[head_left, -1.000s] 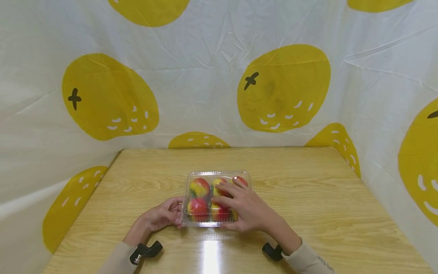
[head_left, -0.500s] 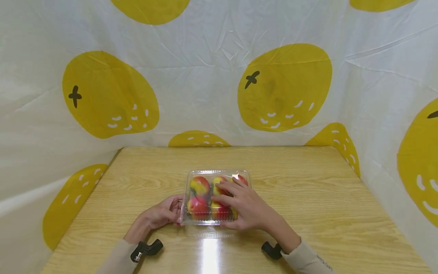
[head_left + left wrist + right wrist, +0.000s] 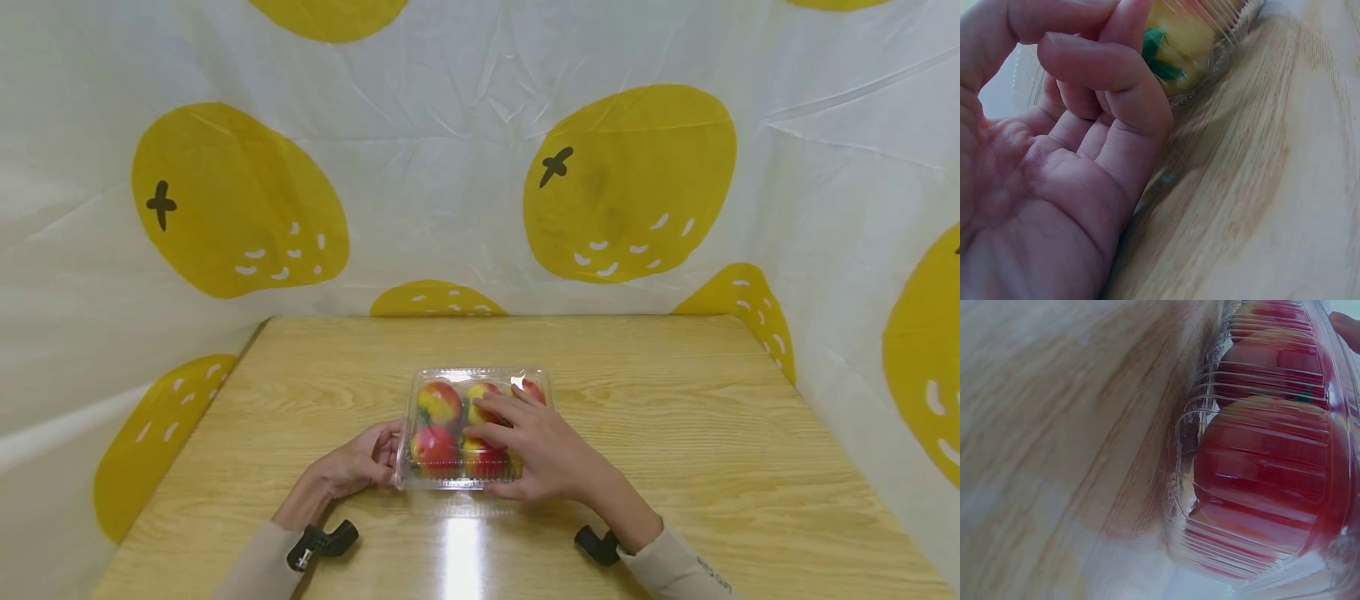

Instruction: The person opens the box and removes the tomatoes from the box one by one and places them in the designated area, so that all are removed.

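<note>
A clear plastic clamshell box (image 3: 461, 483) lies closed on the wooden table, between both hands. Several red-and-yellow fruits (image 3: 435, 447) show through its lid, looking like peaches or apples; green leaf shapes (image 3: 1163, 62) appear beside one in the left wrist view. My left hand (image 3: 352, 462) pinches the box's left edge near its front corner, with fingers curled. Across the right part of the lid rests my right hand (image 3: 543, 450), fingers spread and thumb by the front edge, covering some fruit. The right wrist view shows the box's ribbed side (image 3: 1260, 469) from close up.
Light wood tabletop (image 3: 675, 433) surrounds the box. A white curtain (image 3: 435, 208) with large yellow fruit prints hangs behind the table and along both sides. Black wrist mounts (image 3: 322, 543) sit at the sleeve cuffs, and a bright glare streak lies in front.
The head view has tilted slightly, so the table and curtain sit a little higher in it. Both hands and the box keep their places relative to each other.
</note>
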### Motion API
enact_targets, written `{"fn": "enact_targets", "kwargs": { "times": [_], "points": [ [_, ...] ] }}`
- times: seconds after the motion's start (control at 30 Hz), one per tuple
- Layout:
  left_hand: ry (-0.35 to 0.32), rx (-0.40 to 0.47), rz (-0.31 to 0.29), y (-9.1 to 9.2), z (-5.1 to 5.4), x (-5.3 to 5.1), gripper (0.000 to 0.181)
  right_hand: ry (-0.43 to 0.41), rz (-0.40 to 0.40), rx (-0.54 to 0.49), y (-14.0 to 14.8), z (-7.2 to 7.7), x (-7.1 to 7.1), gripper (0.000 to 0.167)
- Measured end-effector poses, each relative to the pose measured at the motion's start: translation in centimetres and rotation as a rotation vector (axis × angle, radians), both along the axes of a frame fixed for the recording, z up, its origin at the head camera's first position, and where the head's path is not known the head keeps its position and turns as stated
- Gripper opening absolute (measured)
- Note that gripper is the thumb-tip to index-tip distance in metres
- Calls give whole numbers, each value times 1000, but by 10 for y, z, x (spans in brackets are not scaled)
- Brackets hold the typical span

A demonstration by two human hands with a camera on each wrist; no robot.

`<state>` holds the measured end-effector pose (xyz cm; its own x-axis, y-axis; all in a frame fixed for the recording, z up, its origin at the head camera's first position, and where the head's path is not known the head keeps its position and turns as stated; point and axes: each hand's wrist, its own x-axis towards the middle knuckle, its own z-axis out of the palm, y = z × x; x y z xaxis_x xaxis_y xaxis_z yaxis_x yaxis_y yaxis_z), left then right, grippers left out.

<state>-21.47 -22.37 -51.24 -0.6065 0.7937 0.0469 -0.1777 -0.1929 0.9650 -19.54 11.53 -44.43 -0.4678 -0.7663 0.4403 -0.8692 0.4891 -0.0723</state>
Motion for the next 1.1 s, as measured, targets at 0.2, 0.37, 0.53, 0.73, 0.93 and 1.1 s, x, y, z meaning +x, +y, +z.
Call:
{"fn": "enact_targets", "kwargs": {
  "times": [0.2,0.37,0.53,0.73,0.93,1.1],
  "points": [
    [12,0,2,0,0,-1,77,-6,-5,10,0,2,0,66],
    [-5,8,-9,-1,2,-1,72,-4,-4,13,0,5,0,66],
    [-54,14,-29,-2,5,-1,72,-4,-4,15,1,5,-2,67],
    [-100,4,-53,-3,6,1,82,11,7,30,2,2,-3,67],
    [-105,-4,-50,-4,4,2,72,11,1,26,3,1,-2,67],
    [-122,2,-56,-3,3,1,46,9,3,28,3,1,-2,65]
  ]
}}
